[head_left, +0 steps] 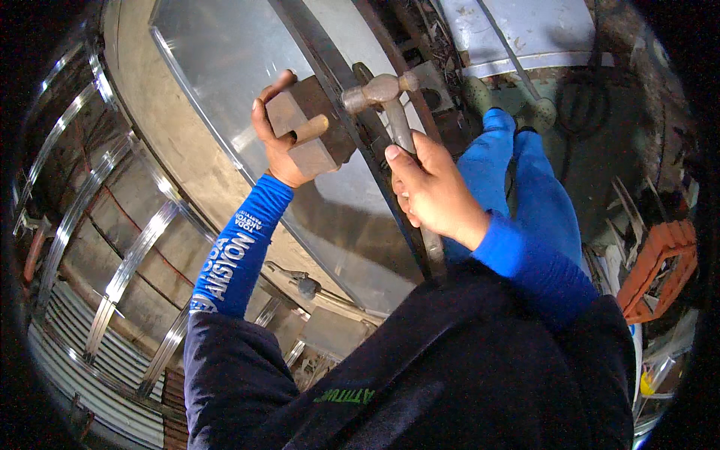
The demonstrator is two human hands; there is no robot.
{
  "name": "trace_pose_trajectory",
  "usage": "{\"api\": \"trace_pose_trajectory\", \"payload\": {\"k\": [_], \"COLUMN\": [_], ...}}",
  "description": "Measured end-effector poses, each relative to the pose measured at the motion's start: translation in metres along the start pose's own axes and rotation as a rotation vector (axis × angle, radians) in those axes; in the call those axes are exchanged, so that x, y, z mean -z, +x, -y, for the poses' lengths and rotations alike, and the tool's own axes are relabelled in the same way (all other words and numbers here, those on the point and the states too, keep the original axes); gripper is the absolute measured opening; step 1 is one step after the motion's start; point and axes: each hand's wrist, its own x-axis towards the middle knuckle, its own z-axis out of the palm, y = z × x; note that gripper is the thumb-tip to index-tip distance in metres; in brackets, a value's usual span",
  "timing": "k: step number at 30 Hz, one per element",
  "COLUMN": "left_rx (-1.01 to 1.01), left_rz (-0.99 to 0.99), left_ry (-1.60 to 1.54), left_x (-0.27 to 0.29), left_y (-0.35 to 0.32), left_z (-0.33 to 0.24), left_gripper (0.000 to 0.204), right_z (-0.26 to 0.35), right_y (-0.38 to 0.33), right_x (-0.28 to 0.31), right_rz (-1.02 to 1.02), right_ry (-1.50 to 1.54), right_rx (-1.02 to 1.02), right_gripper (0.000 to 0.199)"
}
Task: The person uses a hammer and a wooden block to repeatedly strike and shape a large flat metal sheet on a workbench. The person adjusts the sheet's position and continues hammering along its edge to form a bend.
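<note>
Since the worktop (127, 45) carries a broad metal sheet (225, 60) with only a bare strip along its long edge, the sheet probably wants to lie flat and steady under any blow. Well in from that edge, a dark bar (309, 30) runs lengthwise; pressing the sheet evenly beside it should limit bounce. The right hand (439, 184) is closed around the handle of the hammer (382, 91), whose head hangs over the bar; a loose wrist and a square face likely serve better than force. Just beside that head, the left hand (277, 146) grips the block (315, 97), thumb across its front, fingers around its side. Whether block and bar touch cannot be told. Fingertips seem safest away from the struck face.
</note>
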Motion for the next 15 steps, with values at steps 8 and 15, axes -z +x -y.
{"api": "trace_pose_trajectory", "payload": {"k": [8, 15], "left_rx": [0.029, 0.035], "left_rz": [0.009, -0.002], "left_ry": [0.043, 0.035], "left_x": [0.003, 0.001], "left_y": [-0.004, -0.005], "left_z": [-0.009, -0.008], "left_gripper": [0.15, 0.15], "right_z": [0.011, 0.004], "right_y": [0.007, 0.0], "right_x": [0.042, 0.016], "right_rz": [-0.495, -0.16], "right_ry": [0.394, -0.132], "right_rx": [0.256, 0.067], "right_gripper": [0.027, 0.026]}}
